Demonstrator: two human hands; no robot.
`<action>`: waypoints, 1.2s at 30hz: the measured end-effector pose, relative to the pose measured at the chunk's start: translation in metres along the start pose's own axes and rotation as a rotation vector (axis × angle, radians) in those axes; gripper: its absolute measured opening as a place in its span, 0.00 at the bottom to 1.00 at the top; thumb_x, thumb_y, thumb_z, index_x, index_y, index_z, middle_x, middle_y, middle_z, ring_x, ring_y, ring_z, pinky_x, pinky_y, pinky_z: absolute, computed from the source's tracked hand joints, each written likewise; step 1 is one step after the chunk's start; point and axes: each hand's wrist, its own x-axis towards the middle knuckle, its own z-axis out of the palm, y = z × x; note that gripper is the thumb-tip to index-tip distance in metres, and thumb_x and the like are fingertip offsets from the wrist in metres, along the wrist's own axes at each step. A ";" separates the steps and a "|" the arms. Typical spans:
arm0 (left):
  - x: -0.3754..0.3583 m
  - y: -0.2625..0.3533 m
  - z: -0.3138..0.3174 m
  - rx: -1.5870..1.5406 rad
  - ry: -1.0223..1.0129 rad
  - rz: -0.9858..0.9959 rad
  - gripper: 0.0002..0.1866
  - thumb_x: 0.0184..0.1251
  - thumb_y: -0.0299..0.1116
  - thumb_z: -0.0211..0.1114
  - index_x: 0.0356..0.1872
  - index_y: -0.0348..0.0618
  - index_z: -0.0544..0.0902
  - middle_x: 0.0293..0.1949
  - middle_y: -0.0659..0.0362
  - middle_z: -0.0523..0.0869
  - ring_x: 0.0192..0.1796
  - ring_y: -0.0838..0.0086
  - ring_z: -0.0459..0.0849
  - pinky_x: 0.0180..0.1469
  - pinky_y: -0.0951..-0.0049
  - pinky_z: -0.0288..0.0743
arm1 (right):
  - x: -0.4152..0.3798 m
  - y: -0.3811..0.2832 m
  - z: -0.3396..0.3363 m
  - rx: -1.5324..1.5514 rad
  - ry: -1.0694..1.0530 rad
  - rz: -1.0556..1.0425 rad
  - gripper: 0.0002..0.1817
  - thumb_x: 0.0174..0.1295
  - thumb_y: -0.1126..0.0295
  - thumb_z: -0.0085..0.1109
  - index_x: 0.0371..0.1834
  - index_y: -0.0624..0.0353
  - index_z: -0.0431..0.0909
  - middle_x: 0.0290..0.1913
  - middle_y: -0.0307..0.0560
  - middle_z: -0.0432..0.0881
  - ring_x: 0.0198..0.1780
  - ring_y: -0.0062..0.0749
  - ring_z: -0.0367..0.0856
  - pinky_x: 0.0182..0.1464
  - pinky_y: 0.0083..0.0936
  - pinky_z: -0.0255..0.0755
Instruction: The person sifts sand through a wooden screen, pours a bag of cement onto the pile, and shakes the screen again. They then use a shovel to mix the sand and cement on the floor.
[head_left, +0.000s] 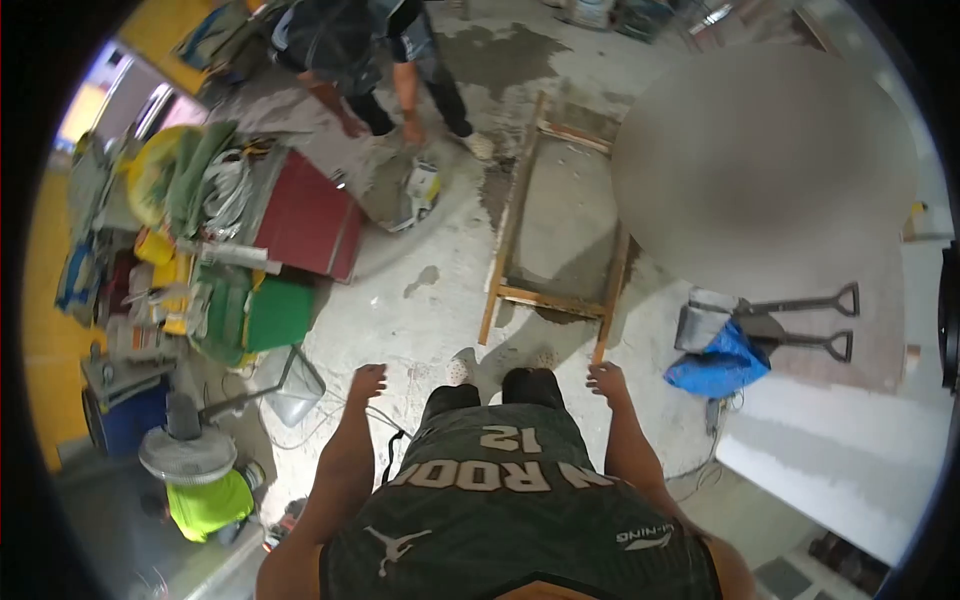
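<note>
Bordering open floor, right hand perhaps touches frame.

Dark-red box-shaped case, left side; coiled pale cable just beside it. Bright-green plastic container, below the case. Grey round-caged electric fan, lower left; person in a neon-yellow top near it. Long white flat panel, lower right; crumpled blue plastic bag above it.

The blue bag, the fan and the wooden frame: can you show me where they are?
Blue bag (720, 366), head view: on its blue side.
Fan (187, 456), head view: on its round grille.
Wooden frame (551, 301), head view: on its nearer crossbar.
</note>
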 end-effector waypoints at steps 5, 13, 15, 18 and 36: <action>-0.005 0.031 -0.016 -0.075 0.143 -0.067 0.29 0.67 0.51 0.62 0.63 0.46 0.73 0.48 0.53 0.84 0.43 0.64 0.84 0.43 0.61 0.77 | 0.035 -0.032 0.003 -0.091 -0.046 0.043 0.18 0.63 0.59 0.63 0.49 0.62 0.79 0.36 0.49 0.85 0.32 0.33 0.86 0.29 0.28 0.77; -0.038 0.039 0.070 -0.272 0.105 0.123 0.19 0.68 0.41 0.63 0.55 0.42 0.79 0.40 0.57 0.86 0.35 0.73 0.86 0.32 0.74 0.76 | 0.170 -0.046 -0.046 -0.363 -0.089 0.120 0.11 0.48 0.67 0.68 0.33 0.59 0.82 0.34 0.44 0.86 0.35 0.33 0.86 0.38 0.32 0.81; -0.028 0.028 0.092 -0.054 0.043 0.019 0.18 0.68 0.42 0.65 0.53 0.44 0.80 0.43 0.57 0.86 0.36 0.70 0.86 0.32 0.72 0.78 | 0.205 -0.051 -0.067 -0.991 -0.217 -0.321 0.11 0.41 0.69 0.71 0.28 0.57 0.83 0.31 0.44 0.86 0.35 0.36 0.86 0.41 0.33 0.82; -0.026 0.042 0.111 0.199 0.035 -0.023 0.21 0.65 0.46 0.69 0.51 0.41 0.82 0.38 0.56 0.87 0.34 0.72 0.85 0.32 0.71 0.78 | 0.315 -0.003 -0.096 -0.892 0.014 -0.847 0.11 0.42 0.68 0.70 0.30 0.56 0.84 0.30 0.49 0.86 0.31 0.39 0.86 0.39 0.34 0.82; 0.246 0.143 0.075 0.974 -0.221 0.192 0.50 0.49 0.65 0.73 0.68 0.41 0.70 0.65 0.34 0.69 0.69 0.44 0.66 0.65 0.48 0.68 | 0.415 -0.101 0.384 -0.682 -0.253 -0.156 0.20 0.55 0.54 0.64 0.34 0.63 0.84 0.33 0.56 0.85 0.34 0.43 0.84 0.39 0.38 0.79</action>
